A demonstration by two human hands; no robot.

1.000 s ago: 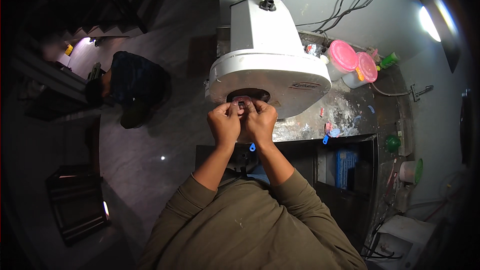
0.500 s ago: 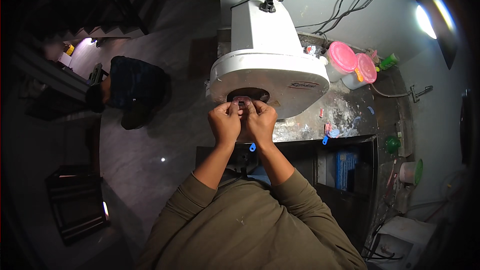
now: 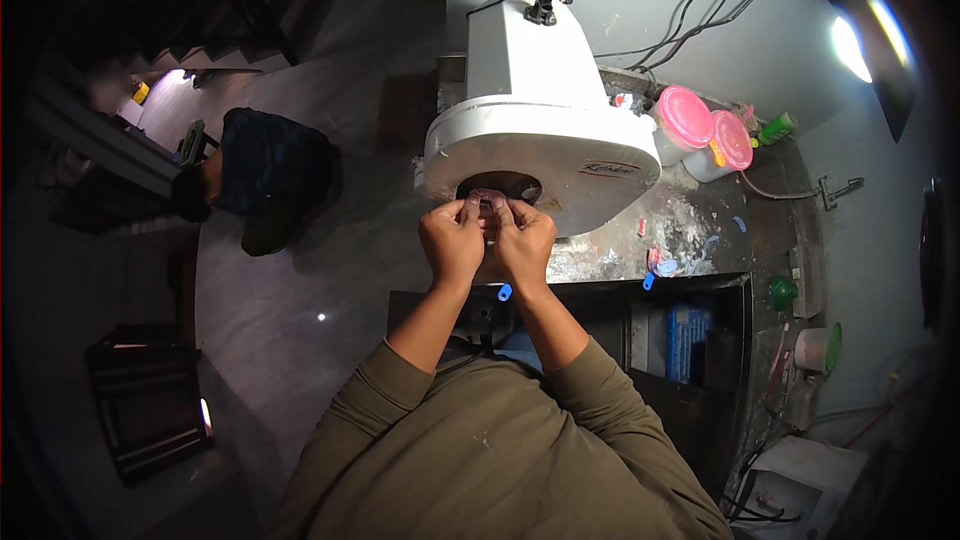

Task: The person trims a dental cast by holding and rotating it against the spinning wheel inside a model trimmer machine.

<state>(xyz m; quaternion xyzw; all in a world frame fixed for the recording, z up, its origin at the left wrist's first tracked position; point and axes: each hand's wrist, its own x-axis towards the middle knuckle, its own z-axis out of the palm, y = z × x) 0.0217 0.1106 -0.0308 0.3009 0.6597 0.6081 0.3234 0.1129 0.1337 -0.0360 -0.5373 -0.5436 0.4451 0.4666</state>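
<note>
My left hand (image 3: 452,238) and my right hand (image 3: 526,240) are side by side, both closed. Between thumbs and fingertips they pinch a small pinkish U-shaped piece (image 3: 487,194), resembling a denture plate. Its curved edge points away from me; the fingers cover its sides. The piece is at the mouth of a dark round opening (image 3: 522,184) in the front of a white box-like machine (image 3: 545,117). What lies deeper in that opening is hidden in shadow, so I cannot tell whether the piece touches anything there.
Right of the machine, the stained worktop (image 3: 600,258) bears pink and blue scraps (image 3: 660,263). Two tubs with pink lids (image 3: 686,115) stand behind. Blue tabs (image 3: 505,292) show at the front edge. A lamp arm (image 3: 545,8) rises above the machine. A person (image 3: 272,165) bends at left.
Both hands have moved slightly up toward the opening with the piece, which now shows more edge-on. The whole view has shifted a little.
</note>
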